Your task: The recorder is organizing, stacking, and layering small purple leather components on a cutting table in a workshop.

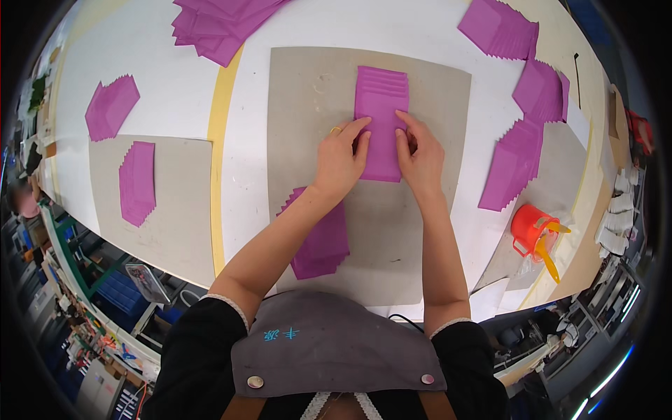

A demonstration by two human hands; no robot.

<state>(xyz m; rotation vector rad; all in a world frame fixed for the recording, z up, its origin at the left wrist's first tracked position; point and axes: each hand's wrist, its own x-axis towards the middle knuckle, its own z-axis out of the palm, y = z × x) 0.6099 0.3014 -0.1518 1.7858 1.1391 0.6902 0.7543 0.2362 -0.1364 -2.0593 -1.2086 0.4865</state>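
Observation:
A staggered stack of thin magenta pieces (381, 126), paper or fabric, lies on a grey board (441, 226) before me. Its upper end shows several stepped edges. My left hand (342, 155) is at the stack's left edge, thumb and index fingertip on it. From the right edge, my right hand (422, 152) holds it the same way. The fingers underneath are partly hidden. Below my left forearm a second fanned magenta stack (323, 241) rests on the board, partly covered by that arm.
More fanned magenta stacks lie at upper left (226, 26), far left (137, 184) and along the right (512, 163). A red plastic mug (527, 226) with yellow-handled brushes (547, 260) stands at right. Yellow tape (217, 184) crosses the white table. A blurred person (26, 199) is at far left.

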